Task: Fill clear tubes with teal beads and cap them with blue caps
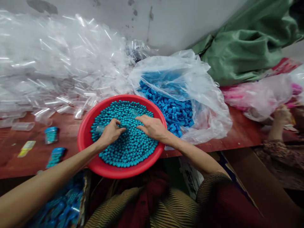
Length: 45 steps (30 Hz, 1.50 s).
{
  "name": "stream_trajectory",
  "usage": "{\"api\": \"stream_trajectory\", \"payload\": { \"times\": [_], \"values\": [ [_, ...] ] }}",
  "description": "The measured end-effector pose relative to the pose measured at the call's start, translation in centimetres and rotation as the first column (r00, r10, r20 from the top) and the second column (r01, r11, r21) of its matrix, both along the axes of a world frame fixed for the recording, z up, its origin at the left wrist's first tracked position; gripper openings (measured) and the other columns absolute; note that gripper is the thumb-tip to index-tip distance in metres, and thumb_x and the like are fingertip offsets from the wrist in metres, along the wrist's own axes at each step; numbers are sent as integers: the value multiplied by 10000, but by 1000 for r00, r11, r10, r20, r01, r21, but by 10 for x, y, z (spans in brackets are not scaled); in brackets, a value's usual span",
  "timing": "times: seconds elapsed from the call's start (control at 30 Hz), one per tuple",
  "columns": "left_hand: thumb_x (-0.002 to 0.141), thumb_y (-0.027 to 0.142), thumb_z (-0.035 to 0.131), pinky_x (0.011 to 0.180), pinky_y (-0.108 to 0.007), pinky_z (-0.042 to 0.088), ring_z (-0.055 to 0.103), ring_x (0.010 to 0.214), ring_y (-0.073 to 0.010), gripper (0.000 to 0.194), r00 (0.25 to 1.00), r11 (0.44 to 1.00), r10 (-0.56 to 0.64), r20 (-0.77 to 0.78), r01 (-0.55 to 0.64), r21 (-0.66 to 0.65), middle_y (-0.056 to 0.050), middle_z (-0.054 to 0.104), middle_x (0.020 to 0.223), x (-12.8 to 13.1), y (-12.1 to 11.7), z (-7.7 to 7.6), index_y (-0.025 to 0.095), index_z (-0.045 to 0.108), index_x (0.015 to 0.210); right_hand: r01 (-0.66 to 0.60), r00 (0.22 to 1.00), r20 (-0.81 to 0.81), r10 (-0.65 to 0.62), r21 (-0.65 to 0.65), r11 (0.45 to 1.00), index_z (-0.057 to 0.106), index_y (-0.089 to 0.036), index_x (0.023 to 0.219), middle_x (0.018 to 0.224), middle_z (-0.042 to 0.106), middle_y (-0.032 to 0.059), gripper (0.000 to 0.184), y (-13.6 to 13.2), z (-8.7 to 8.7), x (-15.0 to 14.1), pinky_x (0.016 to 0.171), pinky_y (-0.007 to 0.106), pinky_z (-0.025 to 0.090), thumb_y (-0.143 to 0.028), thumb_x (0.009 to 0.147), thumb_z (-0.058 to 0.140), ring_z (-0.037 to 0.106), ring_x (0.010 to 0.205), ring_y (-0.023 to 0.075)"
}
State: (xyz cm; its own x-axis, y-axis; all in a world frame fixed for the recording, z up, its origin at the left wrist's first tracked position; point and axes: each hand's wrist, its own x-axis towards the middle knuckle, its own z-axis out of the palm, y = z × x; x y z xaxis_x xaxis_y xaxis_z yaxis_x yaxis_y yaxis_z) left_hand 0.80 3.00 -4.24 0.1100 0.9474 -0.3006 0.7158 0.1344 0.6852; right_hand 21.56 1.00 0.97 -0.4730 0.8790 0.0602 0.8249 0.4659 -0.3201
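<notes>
Grip of left hand [111,133] and right hand [153,126] partly curled, contents indeterminable, at turquoise beads [129,144]; red basin [120,173] overhangs front edge of counter [11,158].

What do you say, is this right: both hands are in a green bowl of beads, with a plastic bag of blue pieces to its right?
Not quite: the bowl is red, not green, as the head view shows. It does hold beads, the left hand and right hand are in it, and the plastic bag of blue pieces lies to its right.
</notes>
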Motion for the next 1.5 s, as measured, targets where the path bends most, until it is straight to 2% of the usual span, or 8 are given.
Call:
{"api": "stream_trajectory", "payload": {
  "times": [0.2, 0.3, 0.5, 0.8, 1.0, 1.1, 1.3, 1.5],
  "values": [
    [637, 351, 621, 559, -262, 359, 519, 594, -170, 236, 999, 997, 3, -49, 1, 75, 42, 500, 586, 4, 3, 4, 212, 455, 732, 564, 823, -81, -562, 14, 825, 547, -134, 1188, 1031, 646, 121, 405, -4, -16, 111, 824, 374, 468, -354, 848, 528, 614, 942, 247],
    [627, 352, 625, 597, -264, 364, 534, 645, -177, 221, 999, 994, -31, -39, 35, 101, 23, 538, 637, 7, 3, 3, 213, 465, 688, 552, 832, 115, -542, -82, 830, 310, -77, 1403, 1296, 463, 237, 787, -7, -48, 126, 894, 431, 438, -389, 758, 636, 517, 1146, 326],
    [675, 361, 585, 563, -259, 318, 475, 561, -160, 214, 995, 990, -97, 6, 95, 102, 52, 479, 558, 11, 1, 1, 220, 539, 829, 564, 817, 98, -569, 75, 823, 377, -136, 1384, 1278, 472, 182, 574, 5, -84, 108, 781, 355, 485, -405, 880, 444, 563, 1059, 285],
    [659, 342, 583, 595, -265, 362, 458, 604, -131, 202, 980, 991, -31, 196, 4, 137, 49, 473, 652, 4, -8, 7, 200, 468, 745, 507, 859, 57, -508, 35, 861, 644, -151, 1050, 985, 675, 94, 321, 42, -60, 120, 809, 289, 439, -352, 885, 456, 605, 924, 199],
    [634, 377, 631, 559, -255, 467, 500, 624, -115, 325, 813, 992, 100, 573, -41, -115, 59, 456, 690, 10, -21, 25, 203, 426, 817, 519, 848, -2, -530, 203, 830, 649, -166, 1039, 967, 662, 101, 339, 35, -19, 100, 793, 295, 420, -386, 911, 425, 596, 926, 216],
    [635, 376, 663, 568, -242, 497, 494, 633, -94, 346, 742, 988, 138, 656, -55, -145, 59, 453, 709, 11, -25, 29, 197, 438, 827, 345, 938, -41, -344, 214, 914, 642, -181, 1051, 976, 655, 79, 332, 25, -3, 70, 784, 274, 410, -385, 926, 411, 586, 926, 197],
    [617, 429, 703, 468, -218, 477, 585, 610, -113, 430, 696, 968, 189, 693, -13, -252, 51, 501, 747, 7, -34, 32, 192, 434, 856, -57, 933, 359, 37, 44, 997, 630, -176, 1002, 968, 627, 112, 292, 8, -15, 18, 737, 299, 364, -249, 949, 352, 549, 914, 217],
    [692, 411, 627, 391, -174, 383, 551, 504, -96, 365, 770, 965, 158, 619, 11, -261, 26, 590, 693, 10, -41, 30, 192, 420, 898, 32, 958, 285, -34, 12, 999, 574, -175, 1126, 946, 619, 86, 311, 5, -10, 8, 708, 267, 372, -292, 962, 336, 558, 872, 190]
  ]
}}
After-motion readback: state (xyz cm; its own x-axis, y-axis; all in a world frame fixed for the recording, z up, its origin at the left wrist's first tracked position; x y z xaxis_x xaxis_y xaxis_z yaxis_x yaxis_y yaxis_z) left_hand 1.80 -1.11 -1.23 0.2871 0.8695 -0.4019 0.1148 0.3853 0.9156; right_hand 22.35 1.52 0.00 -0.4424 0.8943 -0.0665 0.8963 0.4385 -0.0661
